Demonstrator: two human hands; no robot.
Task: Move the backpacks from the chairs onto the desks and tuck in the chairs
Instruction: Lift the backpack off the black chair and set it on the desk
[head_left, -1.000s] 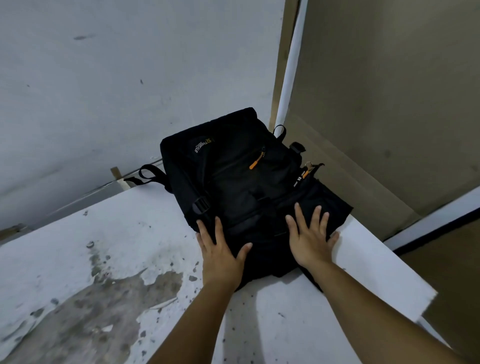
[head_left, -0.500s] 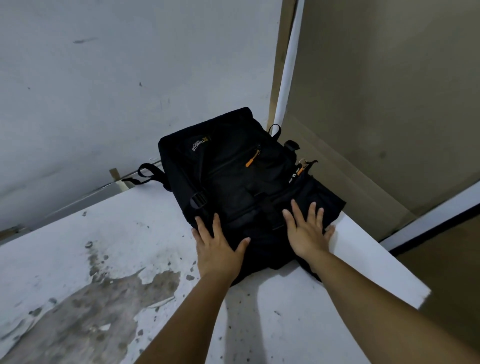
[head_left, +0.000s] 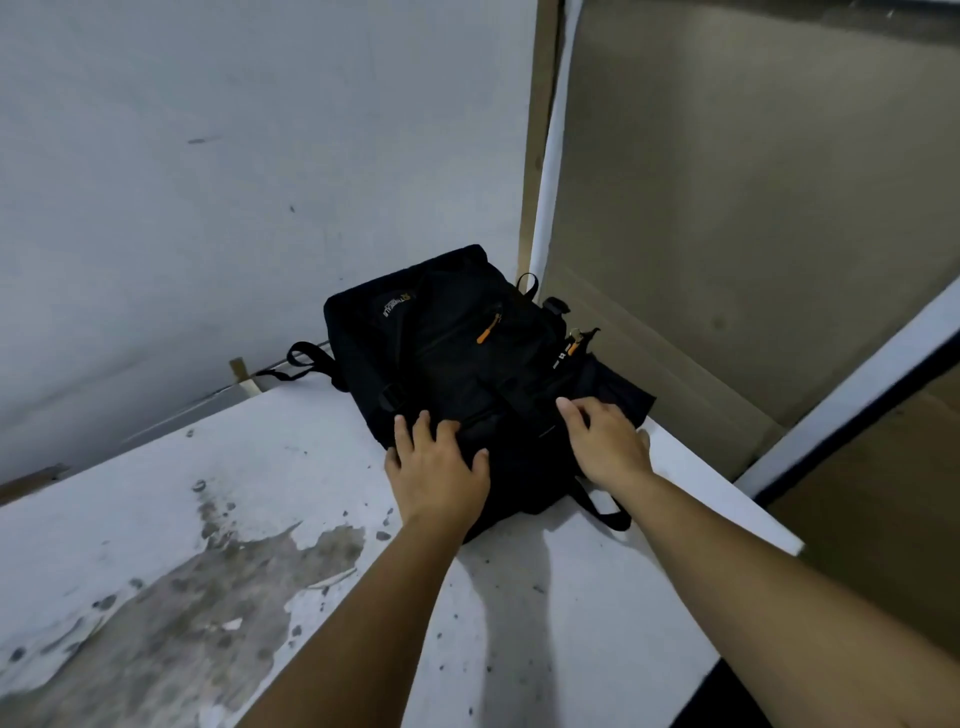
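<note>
A black backpack (head_left: 457, 364) with an orange zipper pull lies flat on the white desk (head_left: 291, 467), in the far right corner against the wall. My left hand (head_left: 436, 467) rests flat on the backpack's near left edge, fingers spread. On the near right part of the bag lies my right hand (head_left: 605, 441), its fingers curled down into the fabric. No chair is in view.
The desk's paint is peeled and stained grey at the near left (head_left: 171, 613). A white wall (head_left: 234, 182) stands behind the desk and a brown partition panel (head_left: 727, 208) to its right. The desk's right edge (head_left: 727, 499) drops off to a brown floor.
The backpack has slid a little farther toward the corner with both hands on it. My right hand's fingers have gone from spread flat to curled on the bag.
</note>
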